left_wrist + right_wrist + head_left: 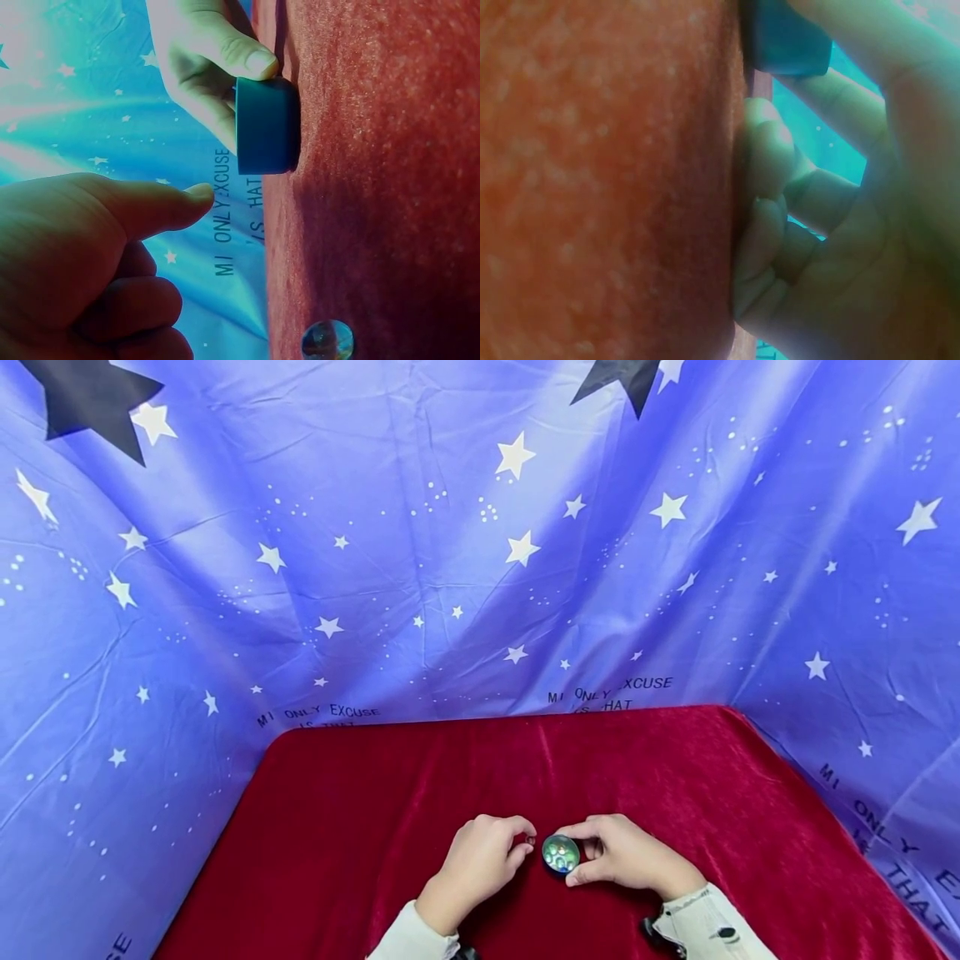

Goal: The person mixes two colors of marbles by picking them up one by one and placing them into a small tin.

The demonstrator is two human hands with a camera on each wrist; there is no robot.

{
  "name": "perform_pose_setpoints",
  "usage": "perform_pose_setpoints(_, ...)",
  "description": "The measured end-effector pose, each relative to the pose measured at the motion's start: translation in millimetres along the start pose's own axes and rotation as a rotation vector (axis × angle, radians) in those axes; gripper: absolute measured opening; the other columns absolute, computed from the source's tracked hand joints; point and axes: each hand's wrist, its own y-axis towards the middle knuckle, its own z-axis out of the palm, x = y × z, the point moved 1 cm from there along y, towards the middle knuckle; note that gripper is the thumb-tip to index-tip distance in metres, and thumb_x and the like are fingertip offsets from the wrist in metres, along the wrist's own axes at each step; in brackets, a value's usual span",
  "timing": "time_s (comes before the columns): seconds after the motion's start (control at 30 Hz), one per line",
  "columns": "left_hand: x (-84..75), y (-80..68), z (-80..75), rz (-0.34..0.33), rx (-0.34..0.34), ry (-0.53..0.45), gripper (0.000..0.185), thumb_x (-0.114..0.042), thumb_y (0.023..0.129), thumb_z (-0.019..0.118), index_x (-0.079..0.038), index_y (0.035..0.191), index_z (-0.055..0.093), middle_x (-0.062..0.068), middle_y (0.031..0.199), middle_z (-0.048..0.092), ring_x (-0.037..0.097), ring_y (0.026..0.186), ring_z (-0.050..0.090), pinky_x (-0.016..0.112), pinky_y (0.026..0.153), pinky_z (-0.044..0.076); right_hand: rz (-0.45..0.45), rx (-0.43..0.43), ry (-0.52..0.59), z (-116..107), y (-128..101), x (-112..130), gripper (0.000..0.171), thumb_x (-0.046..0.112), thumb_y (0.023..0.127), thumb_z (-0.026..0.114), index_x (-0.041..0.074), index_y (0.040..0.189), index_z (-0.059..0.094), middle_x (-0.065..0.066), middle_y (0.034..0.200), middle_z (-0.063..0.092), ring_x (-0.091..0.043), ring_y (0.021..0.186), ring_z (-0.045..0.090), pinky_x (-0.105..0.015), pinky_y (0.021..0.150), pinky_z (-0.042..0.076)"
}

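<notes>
A small round blue container (561,853) with shiny glass beads inside stands on the red velvet tablecloth (375,793). My right hand (579,858) grips its rim between thumb and forefinger, and the left wrist view shows that grip on the container (266,125). My left hand (517,843) rests just left of it with fingers curled and the thumb (161,204) pointing toward the container; nothing sits between them. A glass marble (328,340) lies loose on the cloth by the left fingertips. In the right wrist view the right hand's curled fingers (769,195) press on the cloth under the container (784,37).
A blue cloth with white stars (480,568) hangs behind and at both sides of the table. The red cloth's far edge (510,717) runs close to that backdrop. White sleeves (705,918) cover both wrists.
</notes>
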Motion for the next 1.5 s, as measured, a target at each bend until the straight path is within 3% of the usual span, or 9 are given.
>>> perform_pose_setpoints(0.7, -4.4, -1.2, 2.6, 0.008, 0.020, 0.008, 0.012, -0.027, 0.090, 0.080, -0.028, 0.101, 0.078, -0.015, 0.088, 0.076, 0.001, 0.073, 0.066, 0.021, 0.056, 0.048, -0.047, -0.003, -0.002, 0.1, 4.1, 1.5, 0.048, 0.043, 0.078, 0.089, 0.031, 0.122, 0.075, 0.012, 0.076, 0.058, -0.001, 0.067, 0.053, -0.021, 0.061, 0.048)
perform_pose_setpoints(0.97, -4.8, 1.9, 2.6, 0.023, 0.024, 0.014, 0.013, -0.027, 0.089, 0.082, -0.029, 0.101, 0.078, -0.016, 0.083, 0.074, -0.002, 0.066, 0.059, 0.019, 0.055, 0.046, -0.035, -0.008, -0.003, 0.3, 3.7, 0.6, 0.047, 0.044, 0.078, 0.089, 0.031, 0.122, 0.075, 0.013, 0.078, 0.060, -0.001, 0.068, 0.054, -0.022, 0.061, 0.049)
perform_pose_setpoints(1.5, -21.7, 11.9, 3.0, -0.001, 0.044, 0.001, 0.017, -0.023, 0.089, 0.081, -0.028, 0.104, 0.079, -0.013, 0.084, 0.075, 0.000, 0.067, 0.061, 0.020, 0.054, 0.045, -0.031, -0.016, 0.007, 1.0, 1.2, -3.1, 0.050, 0.045, 0.077, 0.089, 0.035, 0.124, 0.074, 0.012, 0.069, 0.054, 0.000, 0.062, 0.049, -0.020, 0.057, 0.046)
